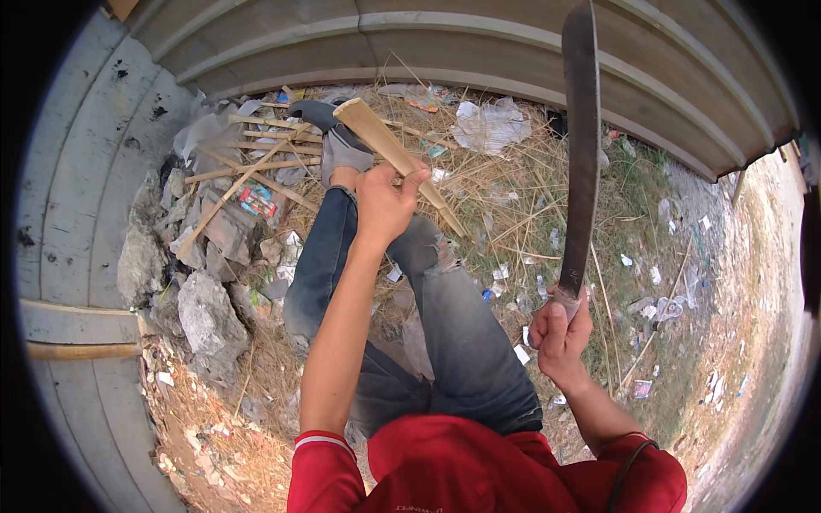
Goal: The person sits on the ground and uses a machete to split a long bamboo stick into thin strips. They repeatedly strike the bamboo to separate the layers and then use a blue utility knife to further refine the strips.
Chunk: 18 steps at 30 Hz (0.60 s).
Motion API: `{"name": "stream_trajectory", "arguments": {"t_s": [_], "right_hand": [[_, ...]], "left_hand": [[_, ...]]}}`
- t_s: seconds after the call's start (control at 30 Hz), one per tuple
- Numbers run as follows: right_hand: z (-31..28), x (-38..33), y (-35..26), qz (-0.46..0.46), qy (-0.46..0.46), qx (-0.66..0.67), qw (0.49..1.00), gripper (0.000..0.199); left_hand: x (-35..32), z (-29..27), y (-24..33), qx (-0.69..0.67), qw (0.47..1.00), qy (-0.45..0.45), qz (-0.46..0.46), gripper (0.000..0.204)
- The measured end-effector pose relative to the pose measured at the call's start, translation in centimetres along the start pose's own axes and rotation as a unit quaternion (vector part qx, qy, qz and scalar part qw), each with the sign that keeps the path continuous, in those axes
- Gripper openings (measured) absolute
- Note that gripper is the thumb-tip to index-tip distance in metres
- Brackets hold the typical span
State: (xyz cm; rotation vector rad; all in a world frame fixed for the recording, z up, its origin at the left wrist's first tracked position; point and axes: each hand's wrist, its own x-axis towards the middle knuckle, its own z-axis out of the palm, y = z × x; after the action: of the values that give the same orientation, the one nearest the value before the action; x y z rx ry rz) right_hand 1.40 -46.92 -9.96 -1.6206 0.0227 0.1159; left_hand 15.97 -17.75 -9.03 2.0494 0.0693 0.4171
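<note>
While seated, red shirt (479,466) nearest. Right hand (560,329) clenched on handle of long machete (583,145), blade raised upright. Left hand (386,203) grasping split bamboo piece (389,147), held slanted over jeans-clad knees (428,308). Beyond: rocks (205,316), bamboo offcuts (256,158), littered dry grass (513,197), corrugated wall (479,43).

A single head-worn fisheye view looks steeply down from close above the person's own body, facing forward over the legs to littered ground (513,197) and a corrugated wall (479,43) bending along the top.
</note>
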Motion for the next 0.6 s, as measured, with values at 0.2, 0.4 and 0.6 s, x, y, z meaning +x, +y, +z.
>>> {"name": "stream_trajectory", "arguments": {"t_s": [0.2, 0.4, 0.6], "right_hand": [[-5.0, 0.6, 11.6, 0.241, -0.106, -0.283, 0.922, 0.029], [-4.7, -0.3, 12.5, 0.099, -0.041, -0.335, 0.936, 0.040], [-5.4, 1.2, 15.9, 0.008, 0.081, -0.338, 0.938, 0.040]], "left_hand": [[-0.7, -1.2, -1.5, 0.011, 0.999, 0.033, 0.029, 0.013], [-1.1, -3.1, -5.4, -0.025, 0.999, 0.040, -0.006, 0.015], [-3.5, -5.4, -2.7, 0.002, 0.991, 0.132, -0.034, 0.026]]}}
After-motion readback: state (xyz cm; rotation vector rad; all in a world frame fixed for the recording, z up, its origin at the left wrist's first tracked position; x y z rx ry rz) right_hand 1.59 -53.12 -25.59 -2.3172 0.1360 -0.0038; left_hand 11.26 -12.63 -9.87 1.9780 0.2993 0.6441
